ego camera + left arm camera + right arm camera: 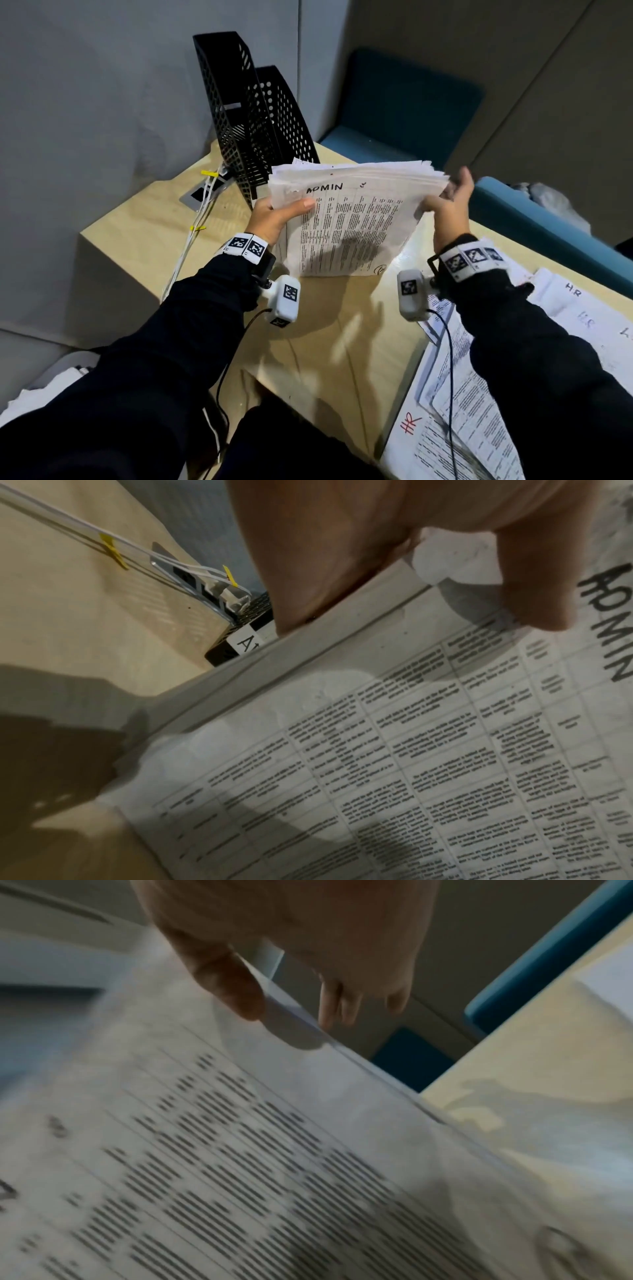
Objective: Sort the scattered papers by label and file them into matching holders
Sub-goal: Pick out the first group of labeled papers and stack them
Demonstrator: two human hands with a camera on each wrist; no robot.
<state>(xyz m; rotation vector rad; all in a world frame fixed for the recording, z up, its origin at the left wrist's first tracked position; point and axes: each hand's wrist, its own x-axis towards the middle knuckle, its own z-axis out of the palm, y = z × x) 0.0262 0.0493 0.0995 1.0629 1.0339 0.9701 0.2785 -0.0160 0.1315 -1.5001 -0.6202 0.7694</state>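
At upper left of the head view, two black mesh holders (239,113) stand at the far corner of the wooden table (137,226), with no paper showing in either; the left wrist view catches a label beginning "A" on one base. White cables (195,226) with yellow ties run past their foot. At centre, the ADMIN stack (346,219) stands on its lower edge on the table, just in front of the holders. The left hand (277,214) grips the stack's left edge, thumb across the top sheet; the right hand (448,202) pinches the right edge, thumb in front, fingers behind. Sorting of this pile looks done, and filing is judged the step in hand. At lower right, HR sheets (479,404) lie loose under the right sleeve, not yet filed. A blue seat (411,113) sits beyond the table. The stack's uneven top edges could catch on a holder's narrow mouth.
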